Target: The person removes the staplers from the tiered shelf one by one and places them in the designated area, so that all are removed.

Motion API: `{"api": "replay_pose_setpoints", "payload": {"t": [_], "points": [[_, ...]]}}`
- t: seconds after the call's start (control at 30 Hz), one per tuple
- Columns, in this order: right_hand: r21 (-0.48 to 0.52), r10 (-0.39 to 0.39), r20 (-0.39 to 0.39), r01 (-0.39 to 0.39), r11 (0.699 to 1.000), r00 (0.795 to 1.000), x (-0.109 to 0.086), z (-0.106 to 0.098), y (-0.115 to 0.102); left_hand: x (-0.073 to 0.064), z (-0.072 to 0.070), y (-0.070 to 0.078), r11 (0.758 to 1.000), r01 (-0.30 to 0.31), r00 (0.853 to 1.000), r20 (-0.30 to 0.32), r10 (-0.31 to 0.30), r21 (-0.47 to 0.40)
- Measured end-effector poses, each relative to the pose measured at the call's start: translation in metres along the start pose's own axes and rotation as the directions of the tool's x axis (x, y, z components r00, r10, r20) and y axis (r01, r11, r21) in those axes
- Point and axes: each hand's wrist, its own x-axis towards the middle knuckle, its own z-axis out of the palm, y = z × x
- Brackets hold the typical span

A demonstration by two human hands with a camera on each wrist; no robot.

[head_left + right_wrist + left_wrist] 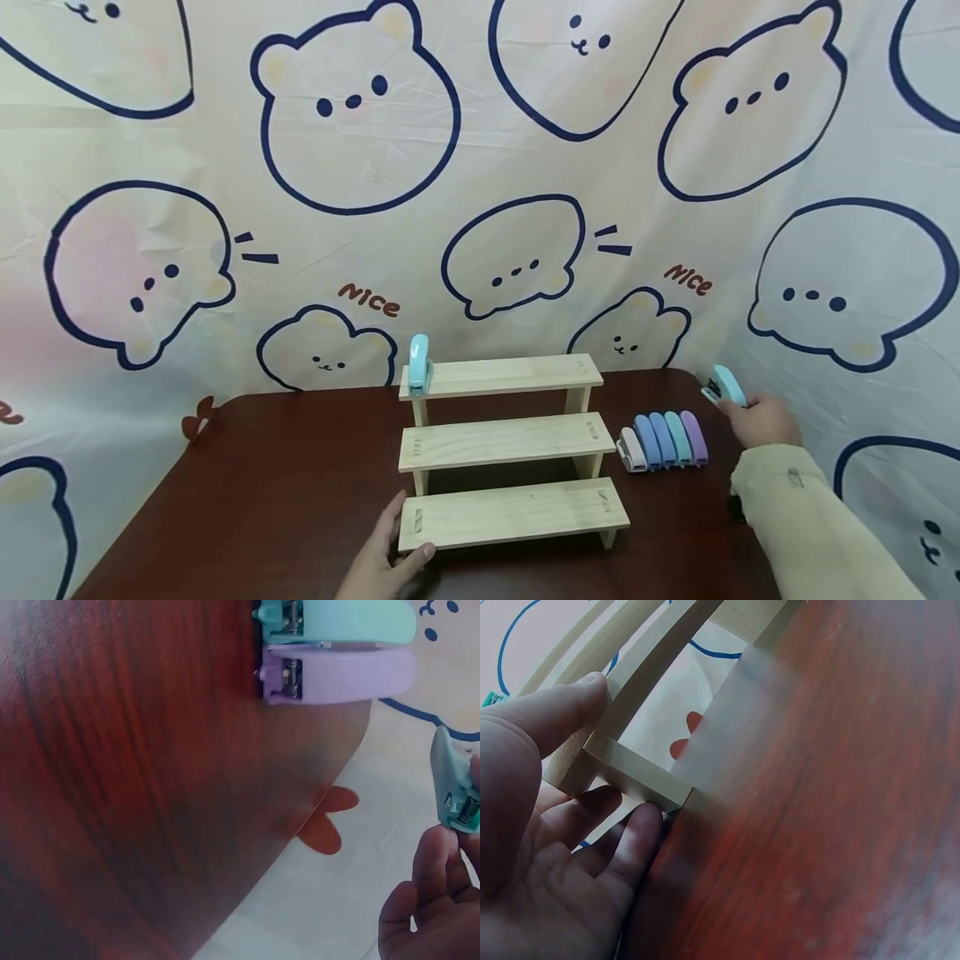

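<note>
A three-step wooden display stand [510,514] rests on the dark table. My left hand [386,554] grips the left end of its lowest step; in the left wrist view the thumb lies against the board, with fingers [641,829] curled about the end leg. My right hand [765,421] holds a light blue stapler [727,385] at the table's right side, partly cut off in the right wrist view. Another light blue stapler [418,365] stands on the top step's left end. Beside the stand is a row of staplers: white [632,450], blue ones [663,439], mint [678,438] and purple [694,438].
The reddish-brown table [300,483] extends left of the stand. A cloth [517,167] printed with cartoon bears hangs behind the table and along its sides. The stand's middle step [502,442] and top step rise behind the lowest one.
</note>
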Motion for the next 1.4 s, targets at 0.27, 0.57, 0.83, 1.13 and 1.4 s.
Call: {"api": "replay_pose_setpoints", "payload": {"t": [0.27, 0.57, 0.83, 1.13, 1.4], "points": [[-0.018, -0.042, 0.041, 0.043, 0.999, 0.998, 0.000, 0.004, 0.009, -0.002, 0.003, -0.001, 0.999, -0.039, 0.999, -0.017, 0.039, -0.007], [-0.055, -0.081, 0.095, 0.086, 0.995, 0.992, 0.001, 0.015, 0.036, -0.003, 0.002, 0.000, 1.000, -0.015, 1.000, -0.011, 0.015, 0.003], [-0.156, -0.112, 0.225, 0.149, 0.977, 0.968, -0.001, 0.025, 0.047, -0.003, 0.003, -0.001, 1.000, -0.027, 1.000, -0.006, 0.027, -0.001], [-0.093, -0.113, 0.282, 0.145, 0.985, 0.953, 0.000, 0.027, 0.056, -0.007, 0.002, 0.004, 0.998, -0.052, 0.998, -0.023, 0.052, 0.019], [-0.056, -0.083, 0.289, 0.104, 0.993, 0.954, 0.004, 0.029, 0.065, -0.009, 0.003, 0.005, 0.999, -0.034, 0.999, -0.040, 0.035, 0.034]]}}
